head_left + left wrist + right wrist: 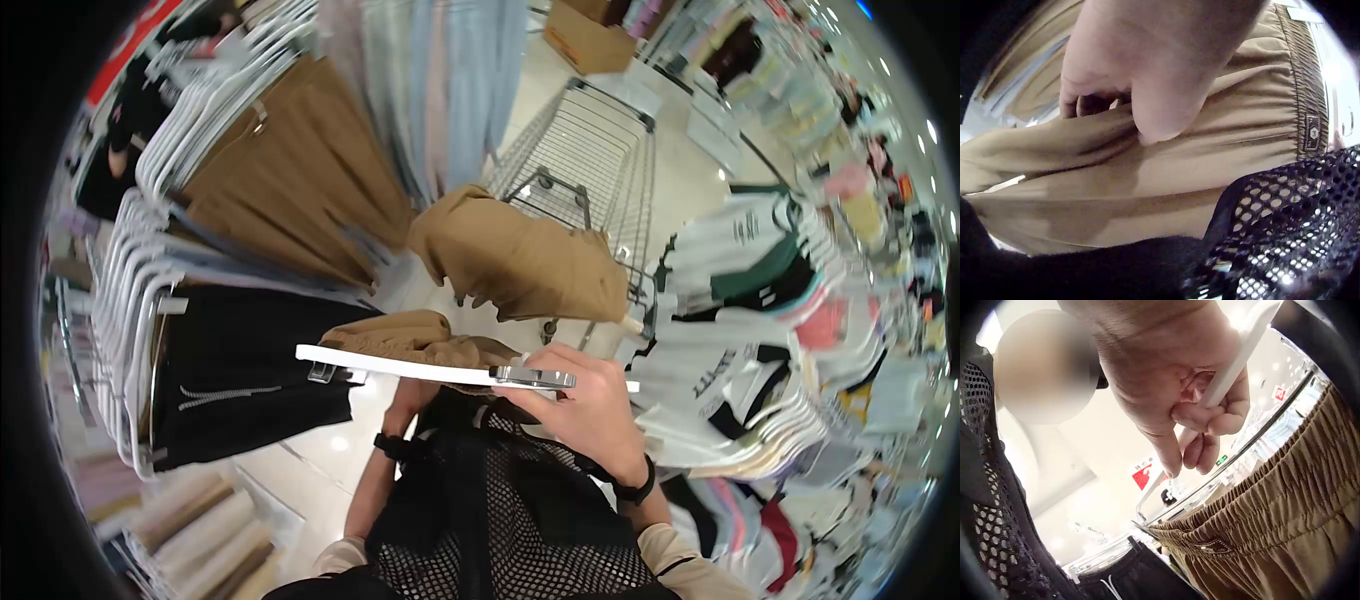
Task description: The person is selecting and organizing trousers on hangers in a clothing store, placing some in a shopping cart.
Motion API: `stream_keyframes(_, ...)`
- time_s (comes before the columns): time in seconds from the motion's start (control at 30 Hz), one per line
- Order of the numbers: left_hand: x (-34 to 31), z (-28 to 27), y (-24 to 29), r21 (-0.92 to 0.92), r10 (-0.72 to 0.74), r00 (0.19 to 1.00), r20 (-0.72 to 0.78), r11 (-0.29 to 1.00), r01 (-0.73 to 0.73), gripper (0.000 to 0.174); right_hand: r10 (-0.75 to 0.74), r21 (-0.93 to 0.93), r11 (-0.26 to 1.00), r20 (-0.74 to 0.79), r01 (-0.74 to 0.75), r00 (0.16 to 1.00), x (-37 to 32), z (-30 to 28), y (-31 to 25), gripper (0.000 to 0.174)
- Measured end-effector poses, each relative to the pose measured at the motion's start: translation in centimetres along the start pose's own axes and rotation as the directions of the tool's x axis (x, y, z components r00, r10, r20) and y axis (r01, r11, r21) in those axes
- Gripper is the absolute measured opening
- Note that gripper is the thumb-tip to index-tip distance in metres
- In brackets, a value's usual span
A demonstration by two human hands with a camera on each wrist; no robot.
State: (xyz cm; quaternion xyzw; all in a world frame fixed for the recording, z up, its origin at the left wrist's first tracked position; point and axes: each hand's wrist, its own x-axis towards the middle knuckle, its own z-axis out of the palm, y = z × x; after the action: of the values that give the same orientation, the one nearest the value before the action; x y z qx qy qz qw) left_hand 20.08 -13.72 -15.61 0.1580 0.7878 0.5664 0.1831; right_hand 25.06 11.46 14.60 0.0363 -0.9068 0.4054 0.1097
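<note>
My right hand (590, 405) grips a white hanger (400, 365); my left hand (1147, 69) pinches a fold of the brown trousers (1210, 156) on it, just before my body. Leftward hangs a black garment (260, 365); ahead stands a shopping cart (585, 150).

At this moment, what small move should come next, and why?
Probably the left hand should draw the pinched fold of the brown garment straight: its thumb and fingers grip that cloth, which lies creased, while the right hand holds the white hanger beside the elastic waistband and could steady it.
</note>
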Motion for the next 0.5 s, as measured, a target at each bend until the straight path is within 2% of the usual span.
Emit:
stream_keyframes(0.03, 0.0, 1.0, 1.4, -0.091, -0.006, 0.999, -0.046, 0.996, 0.001, 0.035, 0.018, -0.006, 1.0, -0.026, -0.019, 0.999, -1.1, -0.9, 0.4, 0.03)
stream_keyframes(0.07, 0.3, 1.1, -0.1, 0.094, -0.02, 0.996, 0.087, 0.995, 0.012, 0.031, -0.019, -0.075, 0.997, -0.09, 0.013, 0.996, -2.0, -1.8, 1.0, 0.031)
stream_keyframes(0.1, 0.5, 1.7, 3.8, 0.036, -0.003, 0.995, 0.098, 0.999, 0.0, 0.028, -0.025, -0.126, 0.992, -0.131, 0.008, 0.991, -2.8, -2.6, 1.9, 0.033)
stream_keyframes(0.17, 0.9, 3.2, 2.3, 0.085, -0.011, 1.0, 0.0, 0.996, 0.011, 0.03, 0.034, -0.112, 0.992, -0.227, -0.06, 0.973, -3.5, -4.7, 2.4, 0.033)
stream_keyframes(0.23, 2.2, 3.9, 5.5, 0.16, -0.032, 0.999, -0.02, 0.987, 0.035, 0.04, 0.012, -0.142, 0.988, -0.291, -0.055, 0.957, -3.1, -6.8, 3.8, 0.033)
stream_keyframes(0.3, 3.7, 4.0, 9.5, 0.257, -0.084, 0.996, -0.042, 0.962, 0.092, 0.04, 0.074, -0.204, 0.969, -0.285, -0.136, 0.956, -2.0, -8.7, 5.0, 0.031)
stream_keyframes(0.37, 5.7, 4.1, 11.4, 0.252, -0.082, 0.995, -0.051, 0.963, 0.092, 0.039, 0.006, -0.209, 0.974, -0.353, -0.084, 0.936, 0.1, -10.1, 6.4, 0.031)
stream_keyframes(0.4, 6.6, 4.2, 11.9, 0.247, -0.088, 0.994, -0.058, 0.964, 0.1, 0.039, 0.029, -0.223, 0.968, -0.351, -0.113, 0.936, 1.2, -10.9, 7.0, 0.031)
stream_keyframes(0.5, 9.6, 4.7, 12.7, 0.147, 0.037, 0.99, -0.134, 0.989, -0.017, 0.038, 0.068, -0.264, 0.95, -0.354, -0.169, 0.933, 5.7, -12.8, 8.8, 0.038)
